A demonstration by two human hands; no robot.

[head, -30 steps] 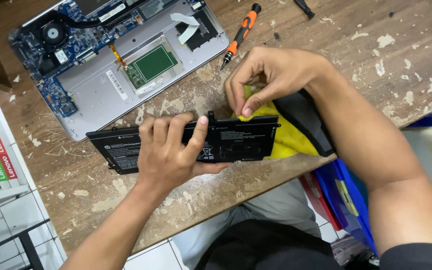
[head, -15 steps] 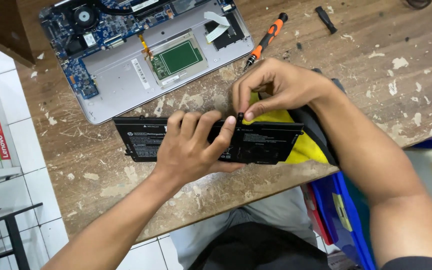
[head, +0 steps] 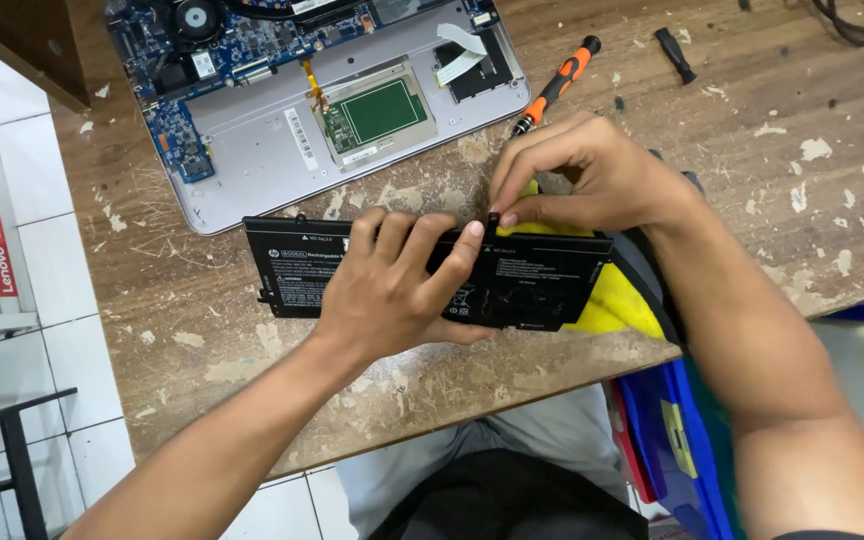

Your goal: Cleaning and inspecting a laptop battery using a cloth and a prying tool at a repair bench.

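A long flat black laptop battery [head: 542, 285] lies across the worn wooden table [head: 832, 120] near its front edge. My left hand [head: 392, 285] lies over the battery's middle, thumb under its near edge and fingers curled over its far edge. My right hand [head: 582, 175] pinches a small black part at the battery's top edge, near the middle. Under the battery's right end sits a yellow cloth [head: 617, 300] with a black piece beside it.
An opened silver laptop base [head: 252, 130] with a blue circuit board, fan and green touchpad board lies at the top left. An orange-handled screwdriver [head: 557, 85] and a small black bit [head: 674, 55] lie behind my right hand. Blue bins [head: 667, 440] stand below the table's right edge.
The view has shifted so the table sits lower and further right in frame. Both hands stay on the battery; my right hand's fingertips have closed in at its top edge.
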